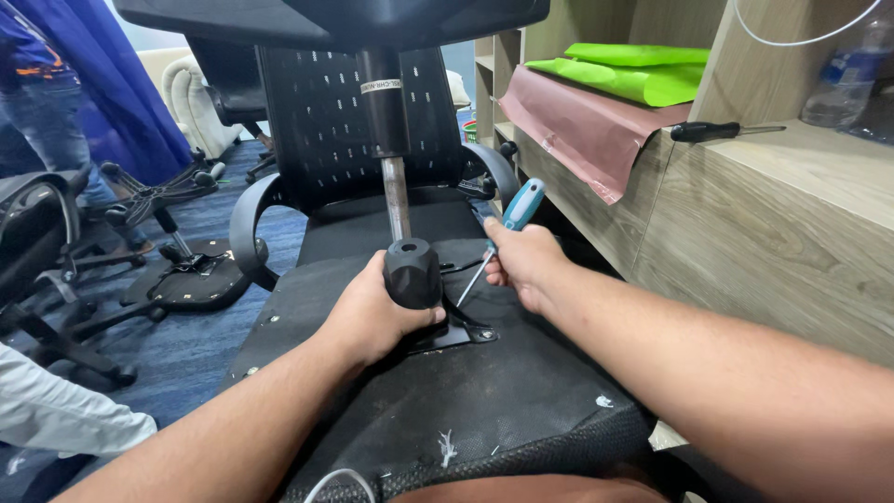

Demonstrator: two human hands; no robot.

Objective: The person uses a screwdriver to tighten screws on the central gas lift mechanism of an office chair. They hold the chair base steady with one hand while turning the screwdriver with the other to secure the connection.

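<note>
over on the far left, a white sleeve (65, 419) pokes in low, and upturned chair bases (177, 270) lie on the blue carpet (186, 345), with another person's legs (47, 112) behind them. moving in, the left hand (372, 317) is wrapped tight around the black cap (413, 272) at the foot of the chrome gas cylinder (398, 196), thumb curled across its front. the cylinder stands up from the underside of an overturned seat (447, 391), black fabric stapled along its edges, right in front of the person. just right of the cap, the right hand (523, 261) is closed around a screwdriver (503, 233) with a teal and white handle, its thin shaft slanting down and left so the tip meets the metal plate (461, 333) bolted to the seat. behind stands a black mesh chair back (317, 121). further right, the wooden counter (792, 214) carries a second, black-handled screwdriver (722, 130), a brownish sheet (587, 126) draped over the edge, bright green sheets (643, 70), and a clear plastic bottle (843, 79) at the far right.
</note>
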